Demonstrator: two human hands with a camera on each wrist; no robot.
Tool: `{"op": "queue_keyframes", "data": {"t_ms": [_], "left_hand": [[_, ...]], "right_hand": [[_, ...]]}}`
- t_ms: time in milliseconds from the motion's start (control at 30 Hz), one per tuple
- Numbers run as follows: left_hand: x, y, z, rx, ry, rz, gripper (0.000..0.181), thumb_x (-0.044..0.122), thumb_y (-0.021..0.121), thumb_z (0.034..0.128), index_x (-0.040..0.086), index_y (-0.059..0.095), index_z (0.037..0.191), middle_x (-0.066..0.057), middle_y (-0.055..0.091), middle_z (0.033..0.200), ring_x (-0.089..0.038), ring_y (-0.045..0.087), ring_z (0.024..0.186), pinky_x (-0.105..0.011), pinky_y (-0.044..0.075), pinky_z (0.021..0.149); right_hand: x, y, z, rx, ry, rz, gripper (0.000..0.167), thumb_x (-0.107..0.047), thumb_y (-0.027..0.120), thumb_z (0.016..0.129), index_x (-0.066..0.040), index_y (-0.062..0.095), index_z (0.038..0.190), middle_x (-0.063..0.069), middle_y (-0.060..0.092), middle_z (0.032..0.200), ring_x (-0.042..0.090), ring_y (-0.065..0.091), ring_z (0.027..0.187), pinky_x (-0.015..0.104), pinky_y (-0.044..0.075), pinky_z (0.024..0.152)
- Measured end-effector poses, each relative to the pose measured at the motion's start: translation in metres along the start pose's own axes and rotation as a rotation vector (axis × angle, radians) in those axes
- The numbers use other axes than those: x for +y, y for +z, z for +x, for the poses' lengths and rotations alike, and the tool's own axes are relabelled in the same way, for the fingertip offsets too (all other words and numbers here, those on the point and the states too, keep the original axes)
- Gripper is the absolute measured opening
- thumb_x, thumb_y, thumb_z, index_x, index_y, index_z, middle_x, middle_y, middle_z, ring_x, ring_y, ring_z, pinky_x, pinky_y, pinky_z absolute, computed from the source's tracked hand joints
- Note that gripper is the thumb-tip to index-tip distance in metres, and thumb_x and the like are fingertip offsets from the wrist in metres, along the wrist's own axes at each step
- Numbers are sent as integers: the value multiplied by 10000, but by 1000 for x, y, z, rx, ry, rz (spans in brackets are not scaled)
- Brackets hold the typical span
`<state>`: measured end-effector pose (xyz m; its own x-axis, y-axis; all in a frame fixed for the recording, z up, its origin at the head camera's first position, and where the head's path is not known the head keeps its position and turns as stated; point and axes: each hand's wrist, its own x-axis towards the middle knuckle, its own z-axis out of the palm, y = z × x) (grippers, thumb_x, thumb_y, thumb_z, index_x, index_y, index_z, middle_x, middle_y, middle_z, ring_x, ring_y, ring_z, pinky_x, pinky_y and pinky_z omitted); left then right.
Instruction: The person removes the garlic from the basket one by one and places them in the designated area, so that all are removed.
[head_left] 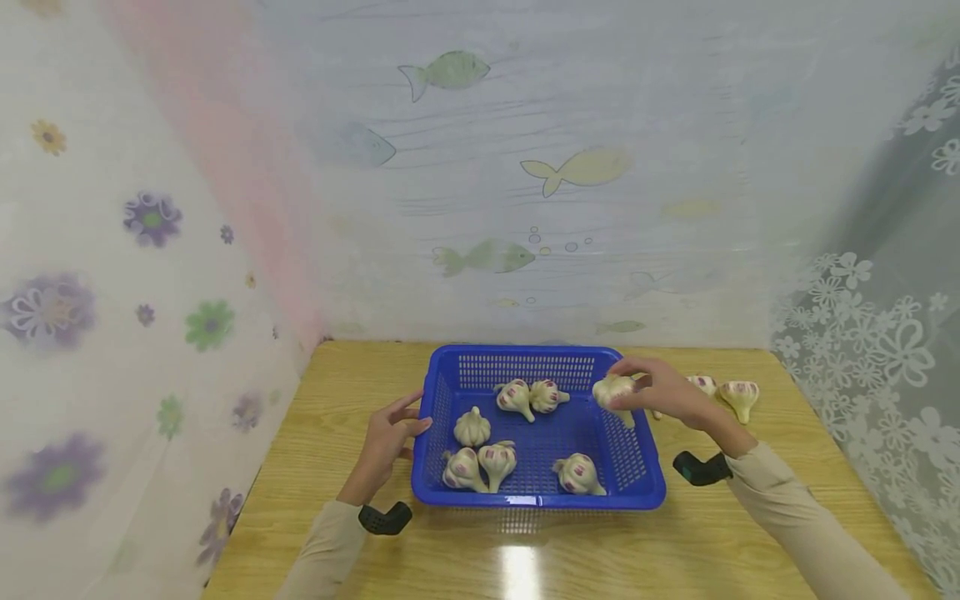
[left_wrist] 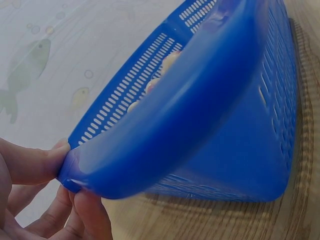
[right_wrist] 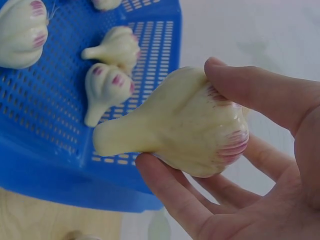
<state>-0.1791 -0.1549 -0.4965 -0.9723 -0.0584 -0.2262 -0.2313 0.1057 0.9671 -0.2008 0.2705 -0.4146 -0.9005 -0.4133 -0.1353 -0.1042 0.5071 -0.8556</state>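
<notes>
A blue plastic basket (head_left: 536, 500) with slotted walls stands on the table. My left hand (head_left: 386, 442) is at its left side, and in the left wrist view thumb and fingers pinch the basket's rim (left_wrist: 150, 160). My right hand (head_left: 667, 393) holds a garlic bulb (right_wrist: 185, 125) between thumb and fingers, above the basket's right wall, stem toward the basket. Inside lie several purple-streaked bulbs: a pair at the back including one garlic bulb (head_left: 514, 398), three on the left including a whiter garlic bulb (head_left: 472, 427), and a lone garlic bulb (head_left: 578, 474) at front right.
Right of the basket, partly behind my right hand, more garlic lies on the wooden table (head_left: 300, 508), including a bulb (head_left: 741, 398) with its stem toward me. A fish-printed curtain (head_left: 525, 208) hangs behind the table, and flowered sheets (head_left: 150, 333) hang at both sides.
</notes>
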Motion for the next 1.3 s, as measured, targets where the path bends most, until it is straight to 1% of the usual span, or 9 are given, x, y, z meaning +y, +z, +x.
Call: {"op": "queue_keyframes", "data": {"t_ms": [200, 300, 467, 767, 933, 1033, 1167, 1300], "left_hand": [[0, 1, -1, 7, -7, 4, 521, 69, 697, 815, 189, 582, 1308, -137, 625, 1070, -202, 629, 753, -332, 515, 485], [1, 1, -1, 6, -8, 4, 524, 71, 696, 813, 187, 579, 1311, -134, 625, 1076, -200, 627, 758, -326, 510, 483], [1, 1, -1, 3, -2, 4, 526, 69, 691, 818, 188, 574, 1316, -131, 630, 1074, -203, 630, 760, -339, 519, 493], [1, 1, -1, 2, 0, 8, 525, 65, 688, 818, 182, 572, 1316, -131, 628, 1071, -206, 631, 766, -344, 526, 504], [2, 1, -1, 5, -4, 12, 530, 61, 686, 818, 183, 569, 1320, -132, 626, 1069, -207, 628, 770, -328, 518, 498], [2, 1, -1, 7, -6, 22, 530, 62, 683, 820, 185, 566, 1322, -130, 625, 1074, -207, 622, 772, -317, 509, 491], [1, 1, -1, 10, -5, 31, 525, 67, 682, 822, 183, 567, 1321, -131, 623, 1078, -206, 619, 773, -309, 502, 484], [1, 1, -1, 8, -1, 32, 526, 71, 683, 822, 179, 565, 1323, -133, 625, 1080, -208, 626, 777, -313, 509, 487]], "right_hand": [[1, -7, -7, 15, -8, -9, 522, -225, 722, 838, -12, 516, 1268, 210, 474, 1283, 315, 565, 990, 414, 501, 737], [1, -9, -10, 25, 4, -12, 558, -241, 722, 838, -13, 497, 1295, 203, 465, 1305, 321, 557, 1011, 390, 500, 741], [3, -13, -13, 22, 9, 14, 596, -226, 710, 851, 16, 457, 1333, 229, 441, 1327, 344, 546, 1032, 390, 508, 744], [7, -19, -20, 36, 17, 31, 581, -212, 687, 870, 13, 449, 1351, 244, 426, 1350, 380, 539, 1085, 394, 513, 751], [9, -22, -22, 57, 18, 22, 574, -211, 687, 870, 21, 456, 1342, 248, 447, 1329, 351, 568, 1047, 385, 522, 759], [12, -24, -23, 68, 19, 12, 561, -213, 684, 873, 14, 463, 1336, 240, 460, 1315, 349, 572, 1035, 401, 520, 775], [15, -27, -26, 77, 18, 0, 556, -220, 667, 887, 11, 451, 1345, 246, 443, 1328, 390, 552, 1068, 424, 516, 785], [14, -31, -32, 85, 14, 5, 550, -213, 655, 895, 25, 443, 1344, 261, 414, 1349, 418, 536, 1083, 410, 518, 777]]}}
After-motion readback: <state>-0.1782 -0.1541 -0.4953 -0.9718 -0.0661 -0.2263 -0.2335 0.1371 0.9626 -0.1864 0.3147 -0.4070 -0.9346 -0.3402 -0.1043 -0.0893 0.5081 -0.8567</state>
